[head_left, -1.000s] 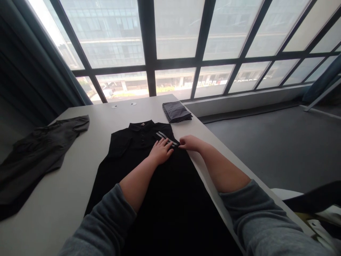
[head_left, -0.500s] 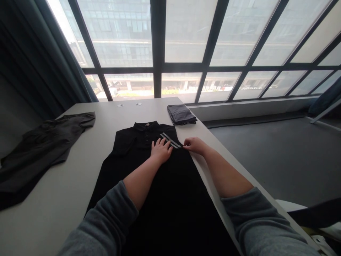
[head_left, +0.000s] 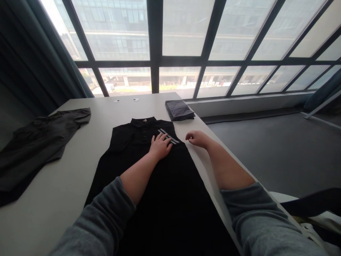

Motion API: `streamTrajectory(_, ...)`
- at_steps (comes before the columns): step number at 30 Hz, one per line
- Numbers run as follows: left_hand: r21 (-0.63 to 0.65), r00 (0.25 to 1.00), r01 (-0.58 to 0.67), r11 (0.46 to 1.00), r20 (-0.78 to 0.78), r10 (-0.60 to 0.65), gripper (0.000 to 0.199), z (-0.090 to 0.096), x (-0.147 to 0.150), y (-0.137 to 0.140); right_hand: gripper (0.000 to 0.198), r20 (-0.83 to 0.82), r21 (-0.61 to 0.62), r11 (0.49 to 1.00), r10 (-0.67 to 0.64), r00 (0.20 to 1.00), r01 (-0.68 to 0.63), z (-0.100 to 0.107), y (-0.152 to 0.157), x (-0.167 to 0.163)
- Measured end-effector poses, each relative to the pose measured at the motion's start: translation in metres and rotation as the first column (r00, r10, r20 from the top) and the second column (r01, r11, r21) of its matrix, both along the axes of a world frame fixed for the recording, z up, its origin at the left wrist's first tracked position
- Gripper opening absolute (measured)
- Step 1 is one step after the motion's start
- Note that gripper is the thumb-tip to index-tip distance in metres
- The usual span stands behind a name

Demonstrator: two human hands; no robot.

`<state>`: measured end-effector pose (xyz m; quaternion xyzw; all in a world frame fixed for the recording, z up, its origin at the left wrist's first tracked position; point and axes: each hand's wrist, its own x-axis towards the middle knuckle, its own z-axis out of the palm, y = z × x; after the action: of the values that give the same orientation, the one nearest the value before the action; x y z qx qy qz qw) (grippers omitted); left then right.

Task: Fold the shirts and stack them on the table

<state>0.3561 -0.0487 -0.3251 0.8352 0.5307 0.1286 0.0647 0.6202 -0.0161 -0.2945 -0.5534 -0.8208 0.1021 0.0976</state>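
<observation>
The shirt (head_left: 170, 199) was spread on the counter (head_left: 53, 199), pressed by the left hand (head_left: 160, 146), grip unclenched; the right hand (head_left: 197, 138) was held beside it, grip empty. The sleeve (head_left: 176, 141) could be rucked by left-hand drag.

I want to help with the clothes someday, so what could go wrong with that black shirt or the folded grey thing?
The left hand rests partly over the light stripes on the black shirt, so sliding it might wrinkle the cloth. The folded grey cloth lies close to the right edge of the table, near the right hand; a bump could knock it off.
</observation>
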Motion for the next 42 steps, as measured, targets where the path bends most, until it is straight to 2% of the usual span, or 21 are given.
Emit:
streamTrajectory(2, 0.006, 0.995, 0.103, 0.995, 0.0, -0.103, 0.044, 0.001, 0.001, -0.002, 0.013, -0.026, 0.044, 0.999, 0.008, 1.0, -0.006, -0.001, -0.001, -0.007)
streamTrajectory(6, -0.042, 0.983, 0.185, 0.982, -0.003, -0.185, 0.046, 0.002, 0.002, -0.003, 0.026, 0.015, 0.094, 0.996, -0.002, 1.0, 0.001, -0.007, -0.004, -0.025)
streamTrajectory(11, -0.062, 0.981, 0.195, 0.979, 0.002, -0.195, 0.047, 0.002, 0.0, -0.002, 0.005, 0.083, -0.023, 1.0, 0.014, 0.996, -0.012, -0.01, -0.003, -0.019)
streamTrajectory(21, -0.034, 0.961, 0.277, 0.96, 0.03, -0.276, 0.042, 0.0, 0.0, 0.0, 0.013, 0.166, -0.114, 0.993, -0.023, 0.986, 0.043, -0.006, -0.001, -0.011)
streamTrajectory(23, -0.034, 0.956, 0.293, 0.956, 0.035, -0.291, 0.043, -0.001, 0.001, 0.001, 0.018, 0.151, -0.075, 0.997, -0.019, 0.988, 0.031, -0.005, 0.0, -0.012)
streamTrajectory(25, -0.037, 0.954, 0.297, 0.954, 0.044, -0.295, 0.044, -0.003, 0.001, 0.001, 0.029, 0.097, 0.037, 0.998, -0.045, 0.994, 0.041, -0.005, 0.004, -0.018)
streamTrajectory(27, -0.037, 0.953, 0.299, 0.954, 0.056, -0.297, 0.044, -0.005, 0.002, 0.003, 0.039, 0.043, 0.156, 0.986, -0.06, 0.997, 0.052, -0.008, 0.014, -0.031)
streamTrajectory(29, -0.029, 0.952, 0.3, 0.953, 0.069, -0.298, 0.044, -0.007, 0.002, 0.004, 0.047, 0.055, 0.191, 0.982, -0.011, 0.998, 0.0, -0.014, 0.03, -0.051)
streamTrajectory(32, -0.034, 0.952, 0.297, 0.954, 0.084, -0.294, 0.044, -0.01, 0.002, 0.008, 0.056, 0.143, 0.064, 0.995, 0.069, 0.987, -0.078, -0.025, 0.058, -0.078)
streamTrajectory(35, -0.065, 0.952, 0.3, 0.952, 0.075, -0.295, 0.044, -0.012, 0.0, 0.011, 0.064, 0.188, -0.069, 0.998, 0.016, 0.982, -0.003, -0.036, 0.082, -0.09)
streamTrajectory(38, -0.074, 0.947, 0.32, 0.944, 0.058, -0.316, 0.048, -0.014, 0.0, 0.013, 0.071, 0.207, -0.081, 0.994, -0.058, 0.977, 0.076, -0.045, 0.097, -0.087)
streamTrajectory(42, -0.081, 0.946, 0.323, 0.943, 0.05, -0.32, 0.051, -0.013, 0.001, 0.011, 0.072, 0.21, -0.071, 0.992, -0.083, 0.974, 0.1, -0.055, 0.105, -0.079)
